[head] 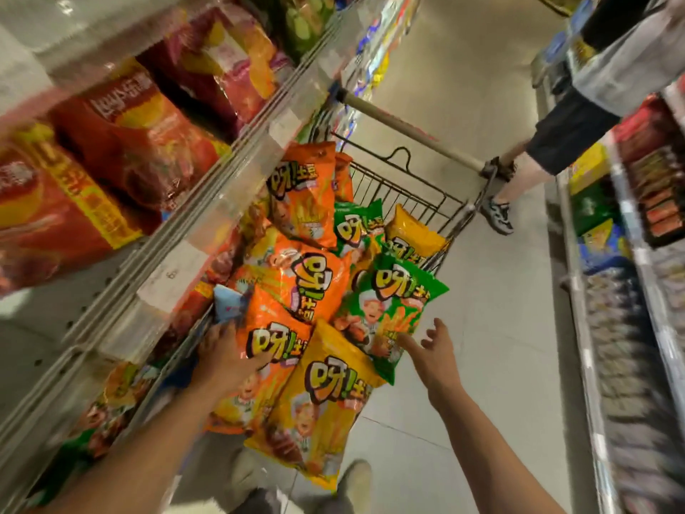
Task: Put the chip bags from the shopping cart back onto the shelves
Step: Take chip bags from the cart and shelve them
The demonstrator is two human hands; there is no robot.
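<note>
A wire shopping cart (415, 187) stands in the aisle, heaped with orange, yellow and green chip bags. My left hand (226, 354) lies on a near orange chip bag (270, 328), thumb across its front and fingers at its left edge. My right hand (433, 350) hovers with spread fingers at the lower right edge of a green chip bag (393, 309), fingertip touching it. A yellow chip bag (326, 398) hangs over the cart's near end between my arms. The shelves (207, 202) on the left hold red and orange chip bags (144, 135).
Another person (578, 120) in dark shorts and sneakers stands beyond the cart by its handle (407, 128). A second shelf unit (630, 291) of packaged goods lines the right side. Bare grey floor runs between cart and right shelves. My shoes show at the bottom.
</note>
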